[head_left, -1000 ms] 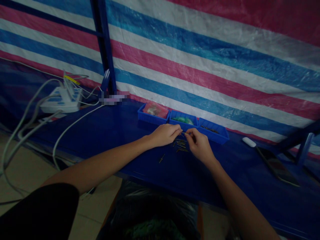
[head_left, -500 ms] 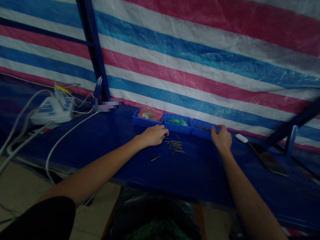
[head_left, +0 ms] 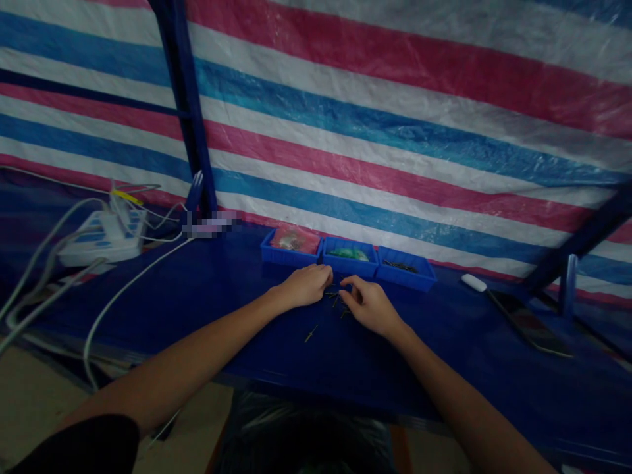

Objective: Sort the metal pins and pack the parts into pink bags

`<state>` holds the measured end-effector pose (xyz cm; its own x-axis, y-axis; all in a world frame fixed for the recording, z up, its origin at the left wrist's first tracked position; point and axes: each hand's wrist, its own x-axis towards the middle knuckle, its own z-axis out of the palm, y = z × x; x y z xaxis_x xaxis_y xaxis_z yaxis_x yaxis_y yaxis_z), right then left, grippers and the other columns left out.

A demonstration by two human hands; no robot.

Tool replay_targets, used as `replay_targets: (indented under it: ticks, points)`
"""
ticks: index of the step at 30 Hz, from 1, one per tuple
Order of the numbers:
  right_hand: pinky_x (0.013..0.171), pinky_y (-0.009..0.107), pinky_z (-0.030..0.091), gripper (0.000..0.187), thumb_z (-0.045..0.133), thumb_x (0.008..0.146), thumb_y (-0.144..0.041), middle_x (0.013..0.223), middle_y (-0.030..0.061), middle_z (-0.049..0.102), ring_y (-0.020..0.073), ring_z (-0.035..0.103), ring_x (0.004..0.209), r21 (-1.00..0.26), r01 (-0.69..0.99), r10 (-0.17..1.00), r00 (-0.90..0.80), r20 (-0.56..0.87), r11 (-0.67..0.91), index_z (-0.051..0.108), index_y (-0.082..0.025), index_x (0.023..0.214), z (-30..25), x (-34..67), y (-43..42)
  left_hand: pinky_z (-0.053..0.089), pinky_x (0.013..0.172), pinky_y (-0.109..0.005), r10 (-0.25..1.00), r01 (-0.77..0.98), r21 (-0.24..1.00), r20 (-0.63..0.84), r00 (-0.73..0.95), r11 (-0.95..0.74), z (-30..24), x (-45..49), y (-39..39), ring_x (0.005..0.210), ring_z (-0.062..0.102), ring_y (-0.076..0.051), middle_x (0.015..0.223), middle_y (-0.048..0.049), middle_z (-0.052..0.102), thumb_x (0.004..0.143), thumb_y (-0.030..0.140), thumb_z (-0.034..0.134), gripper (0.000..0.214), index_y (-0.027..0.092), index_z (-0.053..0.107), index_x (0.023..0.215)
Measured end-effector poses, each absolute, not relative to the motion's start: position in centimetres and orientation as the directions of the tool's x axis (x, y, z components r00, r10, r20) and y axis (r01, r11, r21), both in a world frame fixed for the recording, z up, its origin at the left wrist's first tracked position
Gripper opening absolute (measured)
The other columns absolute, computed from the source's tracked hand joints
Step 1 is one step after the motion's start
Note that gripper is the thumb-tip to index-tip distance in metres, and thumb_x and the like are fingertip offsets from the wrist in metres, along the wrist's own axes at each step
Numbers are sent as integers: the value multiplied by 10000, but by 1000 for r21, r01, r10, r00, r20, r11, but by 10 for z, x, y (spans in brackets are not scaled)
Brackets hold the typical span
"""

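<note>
My left hand (head_left: 310, 284) rests on the table at the left edge of a small pile of thin brass-coloured metal pins (head_left: 334, 297). Its fingers are curled closed, and whatever they hold is hidden. Over the right side of the pile is my right hand (head_left: 370, 305), thumb and forefinger apart with nothing visible between them; it covers part of the pile. One separate pin (head_left: 311, 334) lies nearer the front edge. Behind the hands, the right blue tray (head_left: 407, 279) contains similar thin dark pieces.
The middle blue tray (head_left: 349, 266) holds green plastic bags, the left blue tray (head_left: 289, 256) a reddish bag. A white power strip (head_left: 101, 240) with cables is at left. A phone (head_left: 528, 322) and a white oval object (head_left: 474, 283) lie right. Striped sheeting (head_left: 370, 145) hangs behind.
My right hand has moved left from the right tray to the pile of pins. My left hand stays beside the pile, its fingers still curled. The camera view has tilted up slightly.
</note>
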<state>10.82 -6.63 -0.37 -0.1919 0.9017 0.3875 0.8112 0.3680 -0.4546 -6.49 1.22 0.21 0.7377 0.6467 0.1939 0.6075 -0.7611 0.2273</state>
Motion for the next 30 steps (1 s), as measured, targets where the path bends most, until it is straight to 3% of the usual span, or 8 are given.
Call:
replay_targets:
  ticks: [5,10,16,21,26,30]
  points:
    - [528,221,340,182,531,849,-296,564,-55,513,113,501,519,-443,830,889,-129,439,339,596,-186,978,-1,117,-65,438,728,-287,604,498,363,295,741,-788,1,-55,6,852,593,-184,907,-53,613,890,176,379,130,179,509,885]
    - [526,218,323,89,555,823,-243,553,-66,497,105,488,507,-430,830,896,-171,410,355,589,-195,889,-3,117,-64,447,763,-290,547,379,434,378,747,-817,2,-52,4,844,584,-166,901,-57,610,902,172,368,136,168,504,896]
    - [519,223,306,79,526,838,-240,557,-60,504,115,485,503,-392,839,866,-169,471,376,571,-204,892,-1,113,-66,458,715,-274,498,289,459,444,745,-840,7,-53,0,797,591,-150,875,-36,608,907,170,362,127,177,479,954]
    - [524,238,310,138,458,876,-273,564,-33,539,132,505,501,-380,859,844,-103,527,342,577,-208,846,4,116,-67,454,656,-268,532,291,496,460,711,-818,10,-52,-4,725,597,-147,795,-13,599,912,207,402,171,174,450,1072]
    - [544,238,336,197,414,897,-289,611,-4,579,148,546,548,-425,842,846,-67,529,332,569,-208,806,6,118,-67,444,663,-266,522,317,436,510,683,-842,12,-55,-1,712,573,-140,784,-10,602,886,219,458,86,173,528,902]
    - [520,233,316,157,441,888,-302,576,-28,532,141,520,523,-451,823,860,-84,503,344,555,-204,845,6,117,-68,439,703,-274,525,339,412,533,663,-846,11,-55,-1,773,583,-150,834,-28,620,914,231,408,158,168,548,877]
